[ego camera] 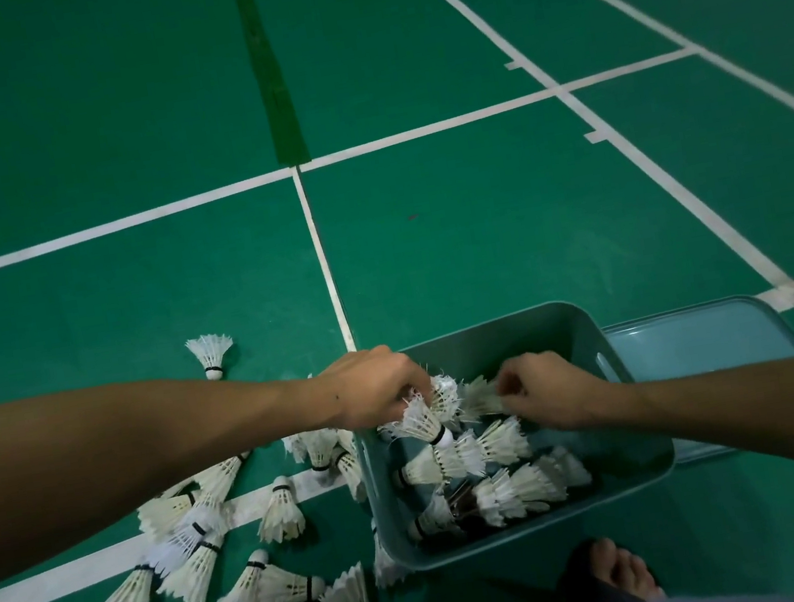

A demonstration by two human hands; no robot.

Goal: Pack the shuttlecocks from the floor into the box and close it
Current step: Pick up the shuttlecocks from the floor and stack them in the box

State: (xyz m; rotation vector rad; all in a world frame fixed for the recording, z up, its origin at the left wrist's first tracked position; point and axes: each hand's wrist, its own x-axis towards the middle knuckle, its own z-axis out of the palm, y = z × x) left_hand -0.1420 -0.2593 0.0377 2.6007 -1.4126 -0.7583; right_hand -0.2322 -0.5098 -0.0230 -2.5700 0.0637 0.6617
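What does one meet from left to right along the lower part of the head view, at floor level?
Loose shuttlecocks on the floor → box, partly filled with shuttlecocks → lid, lying flat beside the box.

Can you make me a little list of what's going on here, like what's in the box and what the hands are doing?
box: open, on the green floor, partly filled with shuttlecocks
lid: lying behind the box
left hand: holds shuttlecocks over the box
right hand: pinches a shuttlecock over the box
loose shuttlecocks: many, left of the box
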